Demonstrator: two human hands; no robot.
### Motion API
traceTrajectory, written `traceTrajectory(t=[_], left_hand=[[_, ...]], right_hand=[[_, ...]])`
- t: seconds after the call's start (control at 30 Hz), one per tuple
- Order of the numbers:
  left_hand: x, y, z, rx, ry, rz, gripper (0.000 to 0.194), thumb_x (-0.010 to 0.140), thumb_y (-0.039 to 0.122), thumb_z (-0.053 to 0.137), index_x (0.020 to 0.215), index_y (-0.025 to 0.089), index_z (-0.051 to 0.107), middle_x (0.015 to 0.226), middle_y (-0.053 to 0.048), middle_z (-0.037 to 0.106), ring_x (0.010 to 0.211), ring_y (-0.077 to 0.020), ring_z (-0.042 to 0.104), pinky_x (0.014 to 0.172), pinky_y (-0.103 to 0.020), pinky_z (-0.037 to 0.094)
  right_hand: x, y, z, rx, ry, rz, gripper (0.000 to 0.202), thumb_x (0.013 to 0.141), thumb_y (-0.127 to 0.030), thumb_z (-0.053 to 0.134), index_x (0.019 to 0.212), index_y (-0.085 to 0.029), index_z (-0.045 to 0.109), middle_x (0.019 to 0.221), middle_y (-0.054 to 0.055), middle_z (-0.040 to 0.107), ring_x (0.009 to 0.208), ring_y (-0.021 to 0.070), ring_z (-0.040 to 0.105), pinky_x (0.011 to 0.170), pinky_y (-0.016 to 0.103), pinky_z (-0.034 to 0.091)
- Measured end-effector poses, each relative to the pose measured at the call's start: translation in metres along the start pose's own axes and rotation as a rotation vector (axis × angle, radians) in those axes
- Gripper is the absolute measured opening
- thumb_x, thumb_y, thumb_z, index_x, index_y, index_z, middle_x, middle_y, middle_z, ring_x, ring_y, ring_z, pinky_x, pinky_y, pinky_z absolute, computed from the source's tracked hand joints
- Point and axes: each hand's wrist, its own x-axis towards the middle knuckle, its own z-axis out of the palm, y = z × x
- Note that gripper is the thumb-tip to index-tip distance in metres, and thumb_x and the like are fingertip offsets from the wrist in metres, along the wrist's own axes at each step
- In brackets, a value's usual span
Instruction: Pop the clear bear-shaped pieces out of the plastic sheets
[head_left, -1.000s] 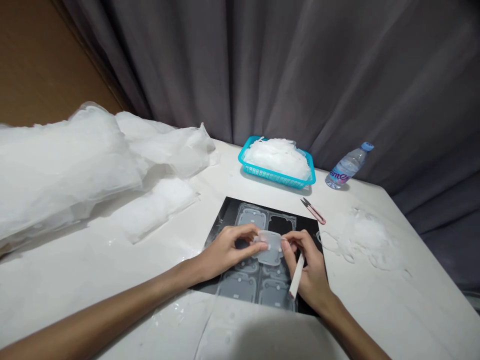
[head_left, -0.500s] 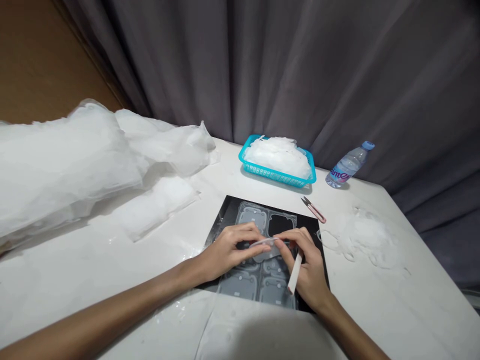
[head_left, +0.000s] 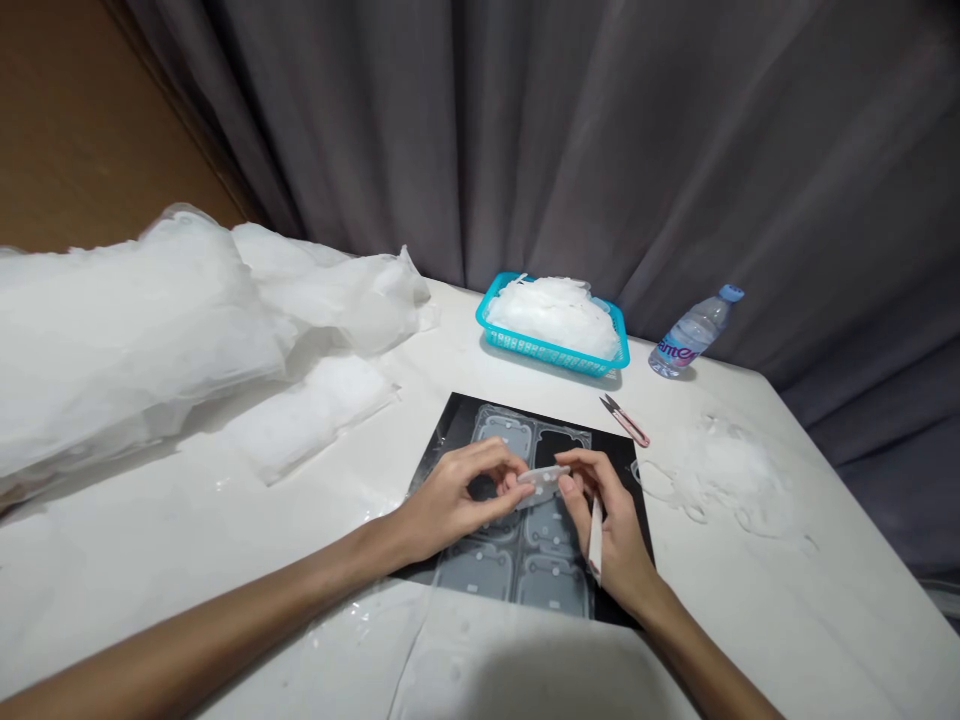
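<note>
The small piece (head_left: 545,485) looks frosted plastic, the curtain (head_left: 540,140) matt cloth.

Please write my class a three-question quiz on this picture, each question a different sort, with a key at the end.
1. Multiple choice: Which hand has the white stick tucked in it? A: left. B: right. C: neither.
2. True or false: The scissors lie inside the basket.
3. Fill the gap: The bottle has a ____ cap.

Key:
1. B, the right hand.
2. False: the scissors lie on the table, outside the basket.
3. blue.
</note>
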Motion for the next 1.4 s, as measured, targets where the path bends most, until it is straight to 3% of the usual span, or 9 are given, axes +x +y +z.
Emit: traceTrajectory(t=[0.1,0.2,0.3,0.43,0.7,1.0,1.13,1.27,1.4], left_hand=[[0.000,-0.001,0.002,0.009,0.015,0.032,0.010,0.102,0.026,0.068,0.097,0.018,0.070,0.088,0.000,0.060,0.078,-0.0120,0.060,0.071,-0.023,0.047],[0.000,-0.001,0.003,0.015,0.015,0.040,0.010,0.103,0.027,0.066,0.100,0.018,0.070,0.094,-0.002,0.061,0.082,-0.0127,0.060,0.074,-0.024,0.047],[-0.001,-0.001,0.001,0.020,-0.034,0.013,0.011,0.105,0.028,0.063,0.101,0.019,0.068,0.097,-0.002,0.063,0.087,-0.0141,0.060,0.080,-0.026,0.047],[-0.002,-0.002,-0.001,0.031,-0.061,-0.008,0.013,0.106,0.029,0.062,0.099,0.019,0.067,0.092,0.000,0.065,0.086,-0.0140,0.061,0.081,-0.026,0.046],[-0.001,-0.001,-0.001,0.000,-0.054,0.037,0.015,0.105,0.027,0.063,0.094,0.018,0.069,0.092,-0.002,0.068,0.085,-0.0149,0.064,0.080,-0.026,0.048],[-0.003,-0.001,-0.002,0.046,-0.082,0.000,0.022,0.108,0.033,0.058,0.094,0.019,0.067,0.093,-0.002,0.068,0.087,-0.0157,0.064,0.082,-0.028,0.049],[-0.002,-0.002,-0.006,0.192,-0.182,-0.059,0.029,0.106,0.047,0.058,0.119,0.021,0.063,0.117,-0.007,0.068,0.110,-0.0228,0.065,0.099,-0.035,0.050],[-0.005,-0.006,-0.010,0.439,-0.275,0.021,0.073,0.093,0.064,0.069,0.147,0.018,0.050,0.147,-0.017,0.057,0.139,-0.0361,0.052,0.117,-0.050,0.042],[-0.008,-0.012,-0.012,0.569,-0.305,0.062,0.080,0.094,0.070,0.063,0.152,0.017,0.048,0.157,-0.018,0.052,0.146,-0.0394,0.048,0.120,-0.056,0.040]], right_hand=[[0.004,-0.009,0.000,-0.090,-0.030,-0.102,0.026,0.105,-0.029,0.060,0.130,-0.031,0.064,0.109,0.003,0.069,0.090,0.0194,0.059,0.081,0.034,0.048],[0.006,-0.016,0.001,-0.069,-0.041,-0.174,0.017,0.103,-0.026,0.063,0.117,-0.031,0.070,0.106,0.002,0.072,0.092,0.0193,0.060,0.077,0.032,0.046],[0.005,-0.016,0.003,-0.011,0.004,-0.106,0.008,0.104,-0.027,0.062,0.106,-0.028,0.070,0.095,0.001,0.069,0.083,0.0176,0.059,0.073,0.030,0.046],[0.000,-0.008,0.004,0.026,-0.002,0.012,0.013,0.107,-0.033,0.055,0.105,-0.024,0.064,0.090,0.001,0.064,0.079,0.0173,0.059,0.074,0.032,0.048],[0.005,-0.015,0.000,-0.078,0.000,-0.150,0.010,0.104,-0.026,0.062,0.109,-0.028,0.071,0.093,0.001,0.067,0.083,0.0187,0.055,0.073,0.032,0.044],[0.003,-0.012,0.000,-0.102,0.022,-0.089,0.011,0.105,-0.030,0.059,0.101,-0.026,0.069,0.090,0.003,0.064,0.083,0.0206,0.058,0.074,0.035,0.048],[0.006,-0.001,-0.005,-0.092,0.083,-0.088,0.011,0.106,-0.030,0.057,0.105,-0.025,0.067,0.092,0.003,0.064,0.082,0.0192,0.060,0.075,0.034,0.049],[0.028,0.006,-0.017,-0.077,0.206,-0.112,0.013,0.104,-0.033,0.059,0.104,-0.023,0.066,0.092,0.002,0.067,0.079,0.0179,0.063,0.074,0.032,0.049],[0.086,0.009,-0.037,-0.051,0.314,-0.136,0.022,0.102,-0.042,0.057,0.103,-0.021,0.061,0.089,0.003,0.069,0.081,0.0196,0.066,0.076,0.033,0.051]])
